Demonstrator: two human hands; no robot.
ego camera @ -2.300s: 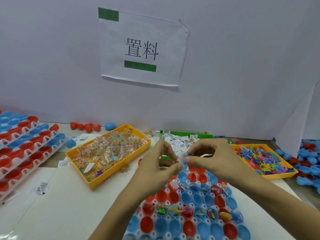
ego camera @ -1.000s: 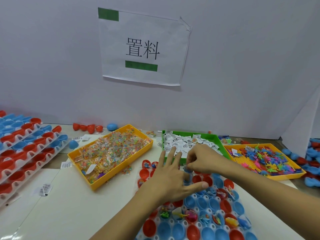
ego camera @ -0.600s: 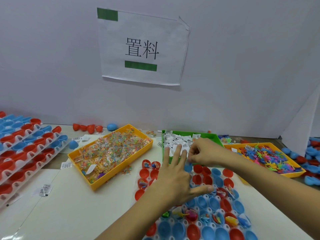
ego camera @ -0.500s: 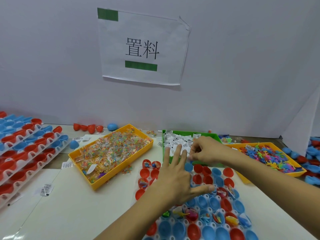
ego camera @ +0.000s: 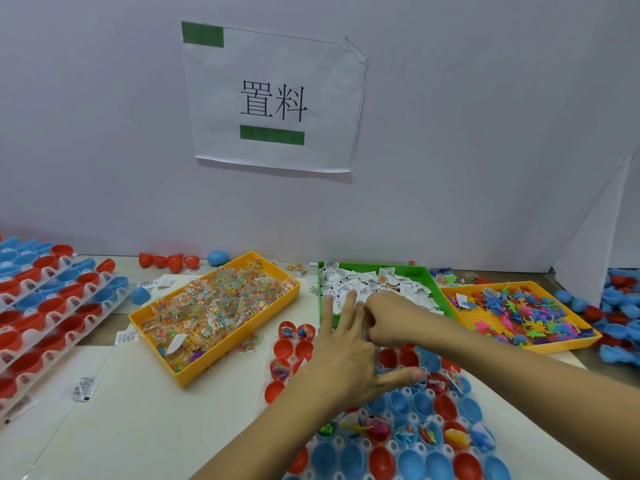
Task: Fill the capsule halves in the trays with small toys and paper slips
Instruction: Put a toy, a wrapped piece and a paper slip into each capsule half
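Head view: left hand [ego camera: 349, 355] spread flat on tray [ego camera: 398, 459]; right hand [ego camera: 388, 317] clenched at far edge, contents unclear. Toys in few halves [ego camera: 408, 431]; most bare, slips [ego camera: 374, 289] binned.

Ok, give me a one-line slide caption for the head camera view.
Left hand spread over the capsule tray, right hand with curled fingers beside the green tray of paper slips.

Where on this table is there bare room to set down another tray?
The widest bare patch is the white sheet in front of the left yellow bin, between the stacked trays and the capsule tray, with one paper slip on it. The back is crowded: the green bin and right yellow bin sit close together.
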